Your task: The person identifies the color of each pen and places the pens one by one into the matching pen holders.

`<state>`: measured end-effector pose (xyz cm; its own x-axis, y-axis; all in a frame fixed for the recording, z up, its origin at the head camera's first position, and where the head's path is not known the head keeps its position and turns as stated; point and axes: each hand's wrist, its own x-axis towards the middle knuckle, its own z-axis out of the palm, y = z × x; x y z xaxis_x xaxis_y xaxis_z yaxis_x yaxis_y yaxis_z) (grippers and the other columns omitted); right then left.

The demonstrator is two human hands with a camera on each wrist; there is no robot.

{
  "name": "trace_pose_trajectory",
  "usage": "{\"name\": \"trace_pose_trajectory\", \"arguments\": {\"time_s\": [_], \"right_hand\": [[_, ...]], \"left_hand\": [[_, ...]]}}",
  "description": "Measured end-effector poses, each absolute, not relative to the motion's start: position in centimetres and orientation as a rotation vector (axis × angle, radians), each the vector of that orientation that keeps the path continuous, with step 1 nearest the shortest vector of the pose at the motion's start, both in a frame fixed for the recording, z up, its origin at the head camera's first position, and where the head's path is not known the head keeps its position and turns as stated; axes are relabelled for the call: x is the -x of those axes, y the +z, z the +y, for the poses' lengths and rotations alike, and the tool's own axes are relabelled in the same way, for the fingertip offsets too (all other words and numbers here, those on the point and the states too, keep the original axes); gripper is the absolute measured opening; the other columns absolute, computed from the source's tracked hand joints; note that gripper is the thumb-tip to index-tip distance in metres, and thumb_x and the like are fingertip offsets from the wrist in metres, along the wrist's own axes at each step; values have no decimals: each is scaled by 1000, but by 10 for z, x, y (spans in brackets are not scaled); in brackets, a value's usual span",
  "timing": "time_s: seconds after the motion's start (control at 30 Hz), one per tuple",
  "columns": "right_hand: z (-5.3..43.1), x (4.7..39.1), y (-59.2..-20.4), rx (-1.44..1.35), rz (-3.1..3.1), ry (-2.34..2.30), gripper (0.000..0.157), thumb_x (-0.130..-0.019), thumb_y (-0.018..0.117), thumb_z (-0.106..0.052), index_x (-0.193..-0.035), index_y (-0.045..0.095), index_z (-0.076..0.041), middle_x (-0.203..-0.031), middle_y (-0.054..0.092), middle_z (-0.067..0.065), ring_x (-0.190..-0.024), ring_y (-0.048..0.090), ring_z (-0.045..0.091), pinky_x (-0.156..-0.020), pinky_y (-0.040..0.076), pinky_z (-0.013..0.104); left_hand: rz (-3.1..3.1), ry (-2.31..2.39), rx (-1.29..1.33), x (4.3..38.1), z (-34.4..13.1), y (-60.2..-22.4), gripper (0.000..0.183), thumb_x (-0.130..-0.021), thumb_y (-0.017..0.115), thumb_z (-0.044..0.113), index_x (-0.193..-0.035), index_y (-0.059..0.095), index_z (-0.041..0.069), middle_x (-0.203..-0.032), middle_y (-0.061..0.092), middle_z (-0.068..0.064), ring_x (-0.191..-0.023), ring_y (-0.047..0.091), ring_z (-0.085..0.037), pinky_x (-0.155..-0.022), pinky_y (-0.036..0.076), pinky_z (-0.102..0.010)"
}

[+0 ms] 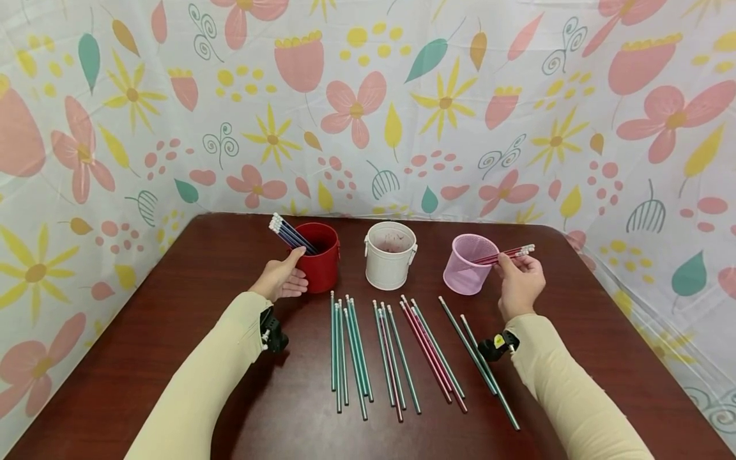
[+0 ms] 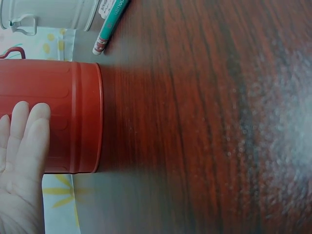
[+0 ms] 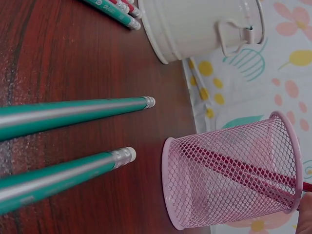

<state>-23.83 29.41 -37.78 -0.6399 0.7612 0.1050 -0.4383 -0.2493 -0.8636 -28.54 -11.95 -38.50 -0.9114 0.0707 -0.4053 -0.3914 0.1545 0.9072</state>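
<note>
My left hand [image 1: 283,276] is at the near left side of a red bucket [image 1: 319,268], its fingers fairly straight along the wall and the thumb up by the rim. Several dark blue pencils [image 1: 293,234] lean out of that bucket, white erasers up. On the other side, my right hand [image 1: 520,284] pinches a few red pencils [image 1: 510,254] near their eraser ends. Their lower parts slant down inside a pink mesh cup [image 3: 229,175], visible through the mesh in the right wrist view. In the left wrist view the fingers [image 2: 31,136] overlap the red bucket's side.
Between the two containers stands a white bucket [image 1: 391,265] with side handles. Across the brown table [image 1: 276,396] lie several green pencils [image 1: 352,358], with red pencils [image 1: 432,354] among some groups. Two green pencils [image 1: 489,370] lie by the right wrist. A flowered cloth [image 1: 356,160] hangs behind the table.
</note>
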Motion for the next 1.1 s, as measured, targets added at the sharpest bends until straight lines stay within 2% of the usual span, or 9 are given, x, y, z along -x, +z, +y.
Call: {"name": "trace_pose_trajectory", "arguments": {"time_s": [0.37,0.57,0.63,0.67,0.73,0.8,0.97,1.1], "right_hand": [[307,233,-379,494,-1389,2032,18,-83,66,8,-81,52,-3,-66,59,-2,-54,61,6,-55,54,19],[310,222,-379,549,-1748,2103,15,-86,65,5,-75,61,-4,-61,63,-3,-53,62,6,-55,55,21],[312,218,-380,500,-1995,2103,5,-86,62,5,-82,63,3,-61,64,-2,-54,62,6,-57,55,22],[313,216,-380,462,-2150,2076,5,-87,60,5,-88,63,8,-63,65,-1,-55,63,7,-58,56,23],[314,212,-382,351,-2466,1975,18,-87,58,3,-97,60,18,-66,66,2,-57,62,7,-59,56,23],[314,209,-384,243,-2752,1826,25,-85,58,1,-100,58,22,-67,64,2,-58,60,8,-58,55,24],[307,204,-388,96,-3178,1388,15,-78,68,-6,-77,67,9,-57,56,0,-53,57,11,-53,54,27],[302,202,-391,44,-3299,1064,17,-73,69,-8,-60,62,-1,-49,52,-2,-47,54,11,-47,52,28]], "left_hand": [[2091,1795,274,287,-121,-387,73,-93,47,57,-114,55,-13,-86,67,-14,-67,65,-17,-71,57,-31],[2097,1786,297,285,-126,-388,74,-94,46,56,-117,53,-14,-87,66,-15,-68,65,-17,-71,57,-30],[2092,1794,302,285,-127,-388,73,-94,46,56,-116,53,-14,-85,66,-13,-67,65,-17,-71,57,-30],[2089,1797,304,285,-127,-388,73,-94,46,56,-115,54,-13,-83,66,-12,-67,65,-17,-70,57,-30],[2083,1805,307,285,-127,-388,72,-94,46,56,-113,55,-13,-80,66,-11,-66,65,-16,-70,57,-30],[2083,1804,303,285,-126,-387,71,-94,46,55,-112,55,-12,-78,66,-10,-66,65,-16,-69,57,-30],[2079,1799,291,285,-124,-384,69,-94,46,55,-112,55,-12,-77,66,-9,-66,65,-16,-70,57,-29],[2071,1801,286,286,-122,-385,70,-94,46,55,-112,54,-12,-78,66,-9,-66,65,-16,-69,57,-29]]}}
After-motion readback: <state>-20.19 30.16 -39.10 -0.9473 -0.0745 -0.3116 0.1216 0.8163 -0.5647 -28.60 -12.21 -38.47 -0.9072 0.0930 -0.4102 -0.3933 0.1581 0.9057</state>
